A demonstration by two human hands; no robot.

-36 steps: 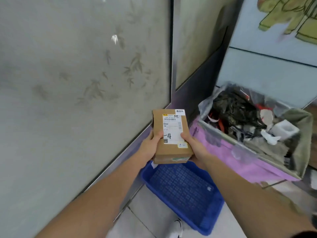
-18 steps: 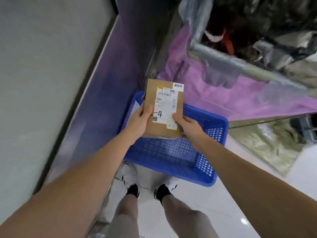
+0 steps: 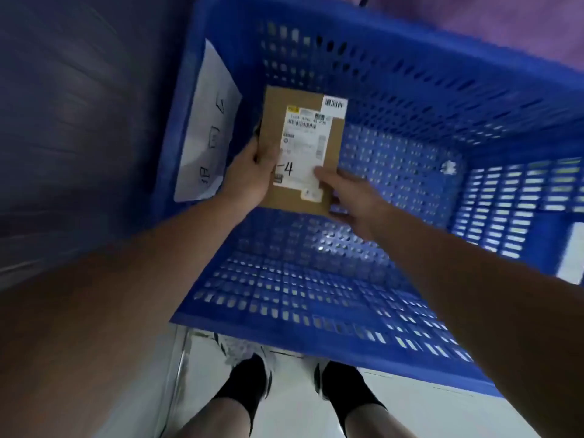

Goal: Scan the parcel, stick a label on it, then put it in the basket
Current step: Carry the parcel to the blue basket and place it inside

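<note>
A small brown cardboard parcel (image 3: pixel 303 131) with a white shipping label marked "4" and a small white sticker at its top right corner is low inside the blue perforated basket (image 3: pixel 410 58), near the basket's left wall. My left hand (image 3: pixel 252 172) grips the parcel's left edge. My right hand (image 3: pixel 350 197) holds its lower right corner, thumb on the label. Whether the parcel touches the basket floor cannot be told.
A white paper sheet with handwriting (image 3: pixel 208 128) is stuck on the basket's inner left wall. A dark wall panel (image 3: pixel 79 121) runs along the left. Purple cloth (image 3: pixel 505 23) hangs behind the basket. My feet (image 3: pixel 284 384) stand on white floor below the basket's near rim.
Both hands have lowered the parcel from above the basket down into it, and the view has tilted down and come much closer to the basket.
</note>
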